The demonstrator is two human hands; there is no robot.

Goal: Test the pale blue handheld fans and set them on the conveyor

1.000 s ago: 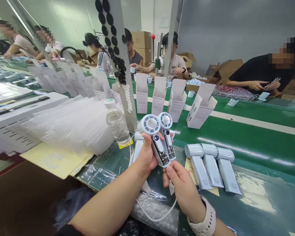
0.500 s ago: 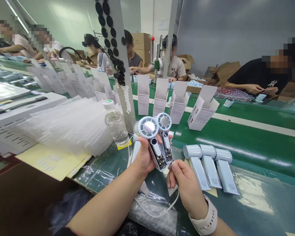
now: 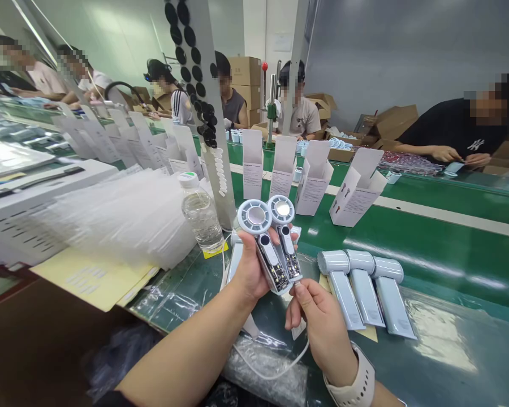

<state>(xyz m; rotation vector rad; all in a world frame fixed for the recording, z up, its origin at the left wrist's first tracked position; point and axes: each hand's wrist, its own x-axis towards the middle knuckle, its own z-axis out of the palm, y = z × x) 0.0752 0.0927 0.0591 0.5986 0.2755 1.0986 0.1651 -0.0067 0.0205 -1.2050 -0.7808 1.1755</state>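
Observation:
Two pale blue handheld fans lie side by side in my left hand [image 3: 252, 271], whose fingers wrap round them from behind. The left fan [image 3: 254, 217] and the right fan [image 3: 281, 209] have round heads with silver centres, and their handles show bare circuit boards. My right hand [image 3: 322, 316], with a pale watch strap at the wrist, pinches the plug end of a white cable [image 3: 275, 376] at the base of the right fan's handle. Whether the plug is fully seated I cannot tell. Several more fans [image 3: 367, 288] lie face down on the bench to the right.
White open boxes [image 3: 358, 186] stand on the green conveyor [image 3: 441, 198]. Left of me are a water bottle [image 3: 201, 215], a stack of translucent sleeves [image 3: 123, 215] and a grey post [image 3: 218, 186]. Co-workers sit across the line, one in black [image 3: 445, 130] at the right.
The boxes on the conveyor have shifted slightly right. Both hands keep nearly the same place, with the fans and cable still held.

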